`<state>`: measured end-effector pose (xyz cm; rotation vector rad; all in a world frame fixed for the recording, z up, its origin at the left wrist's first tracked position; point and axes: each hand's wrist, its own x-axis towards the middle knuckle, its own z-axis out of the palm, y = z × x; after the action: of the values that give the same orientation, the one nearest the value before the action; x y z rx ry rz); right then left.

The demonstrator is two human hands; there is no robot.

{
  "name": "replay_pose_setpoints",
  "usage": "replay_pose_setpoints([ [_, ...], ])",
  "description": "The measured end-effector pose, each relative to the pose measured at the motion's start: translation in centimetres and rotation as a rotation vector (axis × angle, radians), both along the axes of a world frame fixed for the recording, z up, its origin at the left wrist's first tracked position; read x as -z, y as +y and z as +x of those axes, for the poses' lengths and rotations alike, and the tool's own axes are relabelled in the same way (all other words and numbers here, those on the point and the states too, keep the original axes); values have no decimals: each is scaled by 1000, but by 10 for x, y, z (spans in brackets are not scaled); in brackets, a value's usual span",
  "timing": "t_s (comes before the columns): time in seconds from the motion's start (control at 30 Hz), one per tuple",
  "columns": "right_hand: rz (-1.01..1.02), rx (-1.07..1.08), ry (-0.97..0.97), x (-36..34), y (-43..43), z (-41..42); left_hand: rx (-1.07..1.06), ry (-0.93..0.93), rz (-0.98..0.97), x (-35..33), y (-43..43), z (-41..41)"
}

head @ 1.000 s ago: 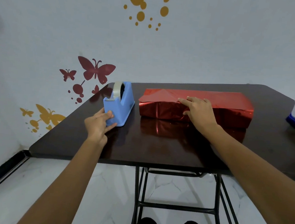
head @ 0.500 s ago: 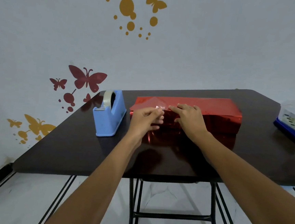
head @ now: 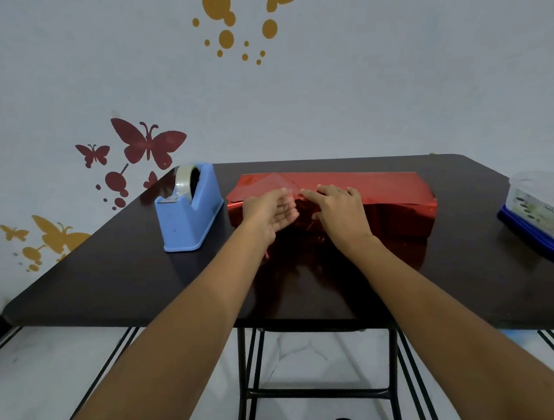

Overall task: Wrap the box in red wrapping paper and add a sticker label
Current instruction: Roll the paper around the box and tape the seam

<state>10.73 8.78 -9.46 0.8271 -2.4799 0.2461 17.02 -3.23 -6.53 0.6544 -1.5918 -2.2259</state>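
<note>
A long box wrapped in shiny red paper (head: 391,194) lies across the far middle of the dark table (head: 122,280). My right hand (head: 340,212) lies flat on the box's near top edge, pressing the paper seam down. My left hand (head: 269,210) is just left of it, palm turned inward, with a short strip of clear tape (head: 289,190) pinched at its fingertips above the seam. The paper's folded left end shows as a pale triangle. No sticker label is visible.
A blue tape dispenser (head: 188,215) with a clear roll stands left of the box. A clear plastic container on a blue lid (head: 543,216) sits at the table's right edge. Behind the table is a wall with butterfly decals.
My left hand left the dispenser and came across to the box with a strip of tape. My right hand stayed pressed on the seam. The view shifted slightly left and down.
</note>
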Motion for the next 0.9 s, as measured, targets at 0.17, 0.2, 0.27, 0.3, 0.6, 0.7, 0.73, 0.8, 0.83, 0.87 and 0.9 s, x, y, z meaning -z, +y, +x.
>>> replay_pose_setpoints([
  [0.17,0,-4,0,0,0,-1,-10,-23,0,3,-1,-2],
  [0.2,2,-5,1,1,0,-1,-13,-27,-7,4,-2,-2],
  [0.27,-9,-10,-2,2,0,-1,-5,-34,-22,4,-4,-3],
  [0.3,-8,-10,-1,2,0,-1,0,-36,-30,3,-5,-3],
  [0.6,4,-1,6,1,1,1,12,-24,-72,9,-5,0],
  [0.7,-2,-6,0,1,1,2,8,-19,-87,14,-5,0],
  [0.73,0,-7,-1,1,1,2,7,-21,-92,15,-5,0],
  [0.8,1,-11,0,2,1,1,8,-30,-103,17,-7,0],
  [0.83,1,-12,-3,2,2,1,14,-30,-108,18,-8,0],
  [0.87,1,-12,-8,2,2,0,24,-23,-113,20,-8,0],
  [0.9,2,-12,-12,2,2,-1,39,-7,-115,21,-9,0],
])
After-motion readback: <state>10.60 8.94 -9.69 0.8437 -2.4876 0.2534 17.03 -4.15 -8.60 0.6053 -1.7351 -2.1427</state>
